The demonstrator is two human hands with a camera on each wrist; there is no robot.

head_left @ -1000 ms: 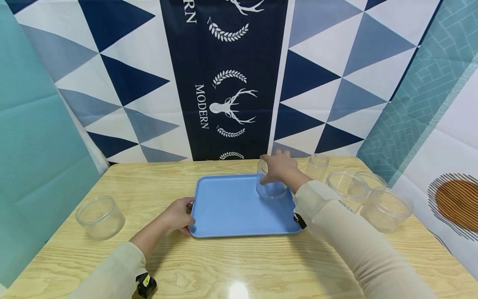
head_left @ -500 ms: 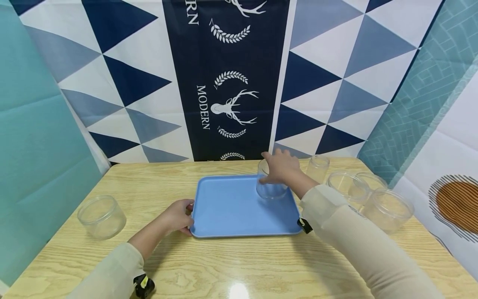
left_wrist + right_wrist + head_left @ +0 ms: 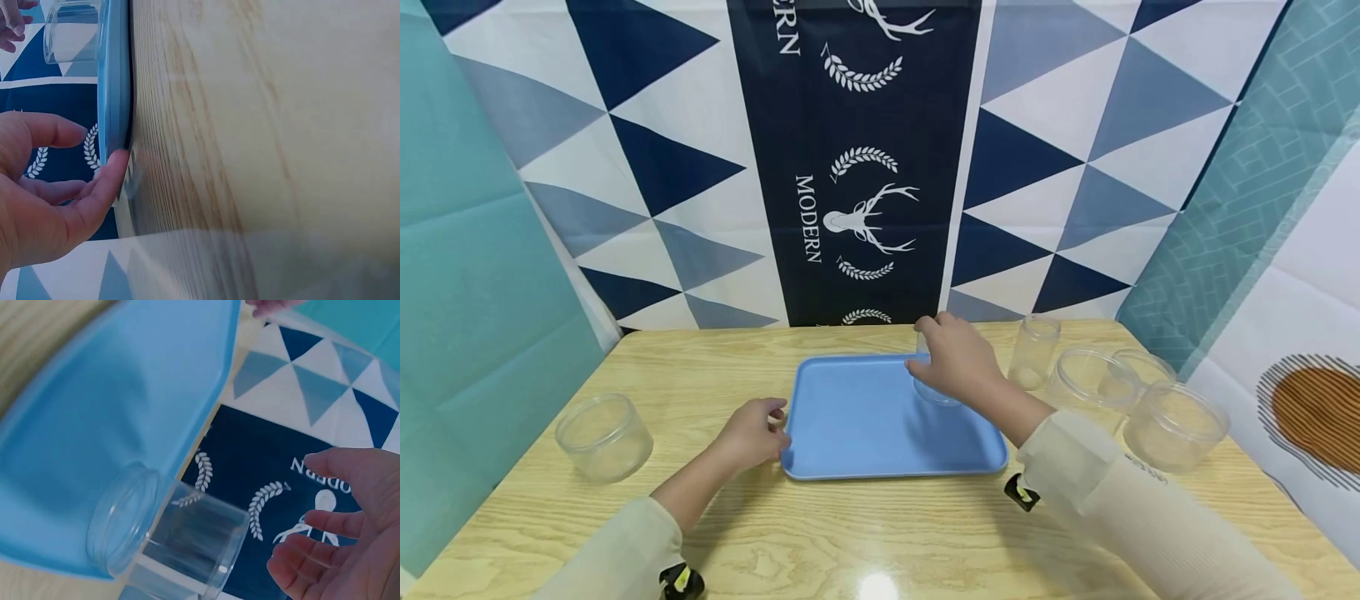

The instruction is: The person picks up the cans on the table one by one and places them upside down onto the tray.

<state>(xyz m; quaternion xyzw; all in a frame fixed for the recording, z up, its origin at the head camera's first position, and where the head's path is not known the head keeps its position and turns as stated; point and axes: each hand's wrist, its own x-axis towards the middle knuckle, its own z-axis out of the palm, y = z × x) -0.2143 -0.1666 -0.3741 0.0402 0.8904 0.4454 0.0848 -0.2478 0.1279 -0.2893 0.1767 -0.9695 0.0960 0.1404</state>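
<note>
A clear cylindrical jar (image 3: 936,395) stands near the back right corner of a blue tray (image 3: 865,421), partly hidden in the head view by my right hand (image 3: 957,357). From the right wrist, the hand's fingers (image 3: 337,525) are loosely bent and apart from the jar (image 3: 197,534). At the tray's left edge is my left hand (image 3: 751,435). The left wrist view has a finger (image 3: 106,187) touching the lower edge of the tray (image 3: 115,81), while another digit stays apart from it.
One low, wide clear container (image 3: 604,437) stands at the left of the wooden table (image 3: 820,533). To the right are a tall, narrow clear jar (image 3: 1034,354) and several wider clear containers (image 3: 1176,427) close together. A patterned cloth (image 3: 700,167) hangs behind.
My right hand has let go of the jar and drawn back from its top toward me. My left hand has loosened at the tray's edge. The tray has hardly moved.
</note>
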